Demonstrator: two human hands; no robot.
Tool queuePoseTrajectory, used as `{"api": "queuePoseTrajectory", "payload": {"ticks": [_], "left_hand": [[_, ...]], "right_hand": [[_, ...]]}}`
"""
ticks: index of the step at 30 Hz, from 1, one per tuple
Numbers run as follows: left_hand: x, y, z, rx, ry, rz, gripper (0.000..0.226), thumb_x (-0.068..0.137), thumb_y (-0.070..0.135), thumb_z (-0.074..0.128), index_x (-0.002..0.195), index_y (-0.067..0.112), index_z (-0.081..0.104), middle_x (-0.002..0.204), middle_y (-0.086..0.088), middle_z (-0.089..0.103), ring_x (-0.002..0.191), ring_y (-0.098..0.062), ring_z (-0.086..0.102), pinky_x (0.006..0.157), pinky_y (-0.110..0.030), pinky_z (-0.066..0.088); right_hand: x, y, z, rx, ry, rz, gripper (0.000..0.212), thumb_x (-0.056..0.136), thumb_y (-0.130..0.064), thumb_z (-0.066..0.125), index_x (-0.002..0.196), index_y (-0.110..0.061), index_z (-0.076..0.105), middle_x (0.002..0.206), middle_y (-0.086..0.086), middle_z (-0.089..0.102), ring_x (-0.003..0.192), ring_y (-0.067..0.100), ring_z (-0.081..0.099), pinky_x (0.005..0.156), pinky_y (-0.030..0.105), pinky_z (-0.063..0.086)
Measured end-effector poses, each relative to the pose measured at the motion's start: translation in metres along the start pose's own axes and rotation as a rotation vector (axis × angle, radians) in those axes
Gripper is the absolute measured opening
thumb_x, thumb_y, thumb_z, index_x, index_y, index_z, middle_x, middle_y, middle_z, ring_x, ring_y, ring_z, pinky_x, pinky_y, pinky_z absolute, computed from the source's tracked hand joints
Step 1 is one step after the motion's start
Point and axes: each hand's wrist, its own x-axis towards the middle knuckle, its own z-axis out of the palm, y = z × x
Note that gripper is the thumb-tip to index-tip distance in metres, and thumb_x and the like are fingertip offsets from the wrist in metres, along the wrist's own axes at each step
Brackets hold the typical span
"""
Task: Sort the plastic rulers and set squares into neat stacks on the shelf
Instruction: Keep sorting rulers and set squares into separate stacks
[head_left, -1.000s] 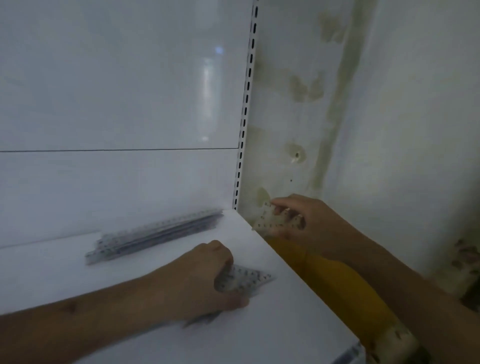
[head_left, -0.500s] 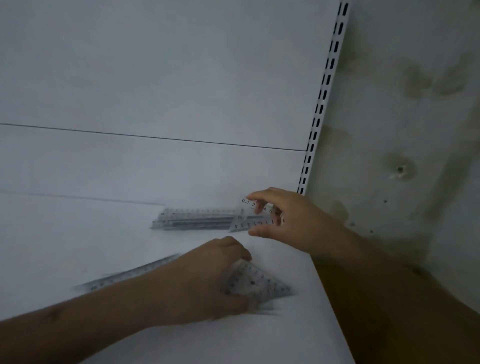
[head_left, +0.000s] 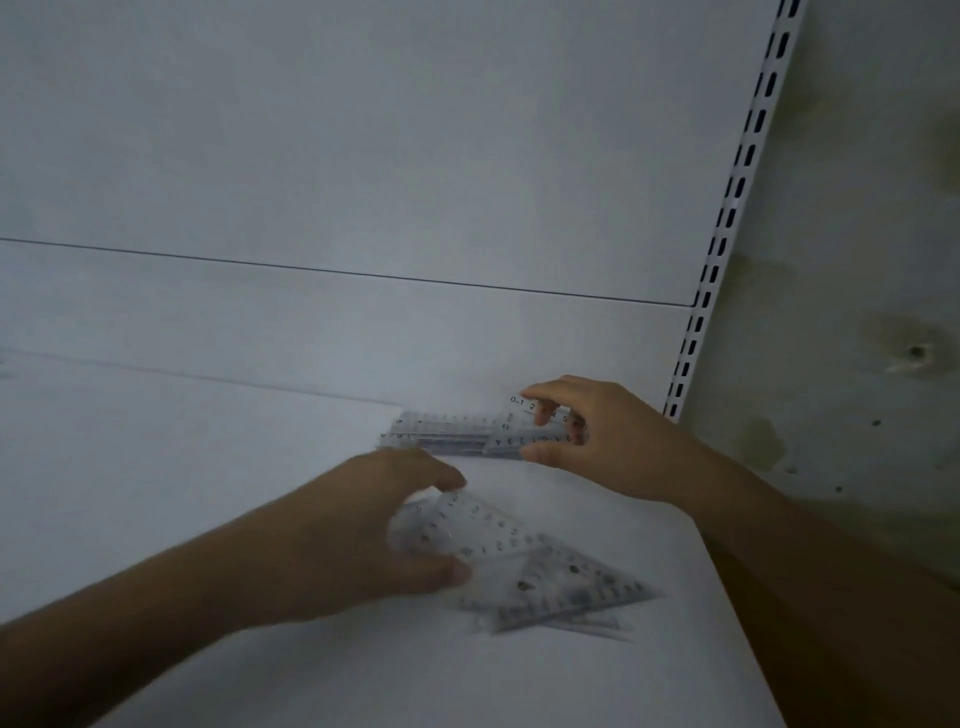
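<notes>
A stack of clear plastic rulers lies on the white shelf against the back panel. My right hand pinches a small clear set square between thumb and fingers, just above the right end of the rulers. Nearer to me, my left hand grips a pile of clear set squares at its left corner; the pile rests on the shelf and is blurred by motion.
A slotted white upright runs up the shelf's right side. Beyond it is a stained wall. The shelf's right edge drops off beside my right forearm.
My right hand carried its set square from off the shelf's right edge to over the rulers' right end. The left hand's fingers have lifted and curled on the set-square pile. The view shifted left.
</notes>
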Motion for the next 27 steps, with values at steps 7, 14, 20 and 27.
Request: {"api": "queuePoseTrajectory", "payload": {"ticks": [7, 14, 20, 27], "left_hand": [[0.027, 0.054, 0.024, 0.109, -0.125, 0.068, 0.061, 0.079, 0.067, 0.053, 0.119, 0.022, 0.053, 0.120, 0.006, 0.051, 0.113, -0.011, 0.042, 0.100, -0.034, 0.041], [0.006, 0.048, 0.022, 0.057, -0.047, 0.059, 0.076, 0.079, 0.075, 0.034, 0.136, 0.026, 0.042, 0.137, 0.011, 0.042, 0.126, -0.003, 0.033, 0.109, -0.026, 0.031], [-0.038, 0.006, -0.006, -0.071, 0.151, -0.005, 0.051, 0.082, 0.069, 0.038, 0.108, 0.033, 0.062, 0.112, 0.023, 0.057, 0.108, 0.007, 0.048, 0.094, -0.017, 0.039], [-0.061, -0.021, -0.021, -0.087, 0.229, -0.036, 0.036, 0.083, 0.055, 0.041, 0.098, 0.034, 0.066, 0.100, 0.023, 0.063, 0.096, 0.003, 0.058, 0.085, -0.024, 0.044]], "right_hand": [[0.005, -0.001, 0.001, 0.018, -0.017, 0.069, 0.065, 0.080, -0.050, 0.069, 0.136, -0.025, 0.049, 0.110, -0.014, 0.060, 0.089, 0.005, 0.058, 0.074, 0.016, 0.046], [0.002, -0.027, -0.004, 0.114, 0.030, -0.045, 0.068, 0.089, -0.039, 0.063, 0.146, -0.034, 0.027, 0.102, -0.014, 0.058, 0.066, 0.007, 0.064, 0.061, 0.021, 0.052], [0.016, -0.048, -0.008, 0.281, 0.019, -0.122, 0.016, 0.093, -0.013, 0.059, 0.107, -0.019, 0.064, 0.085, -0.003, 0.061, 0.059, 0.009, 0.067, 0.058, 0.021, 0.055], [0.012, -0.046, 0.026, -0.207, -0.304, -0.061, 0.050, 0.085, -0.059, 0.056, 0.125, -0.027, 0.056, 0.106, -0.013, 0.054, 0.084, 0.002, 0.050, 0.072, 0.019, 0.039]]}}
